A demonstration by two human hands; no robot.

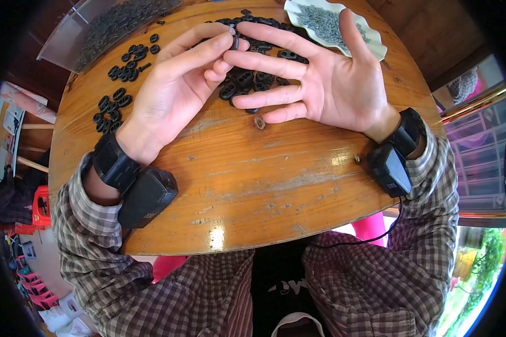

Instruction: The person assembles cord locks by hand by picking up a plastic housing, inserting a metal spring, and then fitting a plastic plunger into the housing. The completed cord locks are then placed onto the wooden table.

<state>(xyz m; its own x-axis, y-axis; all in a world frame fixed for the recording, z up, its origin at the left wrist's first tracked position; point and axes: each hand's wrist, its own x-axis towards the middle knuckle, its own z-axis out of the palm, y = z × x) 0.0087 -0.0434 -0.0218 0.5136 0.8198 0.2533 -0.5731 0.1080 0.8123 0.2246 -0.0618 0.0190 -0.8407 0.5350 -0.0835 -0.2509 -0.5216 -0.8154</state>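
My left hand (171, 84) is closed in a pinch above the table, with a small silvery screw (231, 28) at its thumb and fingertips. A small black part (235, 42) shows just below the screw, between the fingertips of both hands; I cannot tell whether the two are joined. My right hand (340, 84) is open, palm up and fingers spread, its fingertips close to the left ones. Beneath the hands lies a pile of small black parts (244, 78) with holes, partly hidden by the fingers.
A white wavy-rimmed dish (380, 51) holds many small grey screws (323, 23) at the far right. A clear plastic bin (53, 51) of black parts stands far left. Loose black parts (113, 106) lie along the left of the wooden table (253, 185). A cable (371, 240) hangs from my right wrist.
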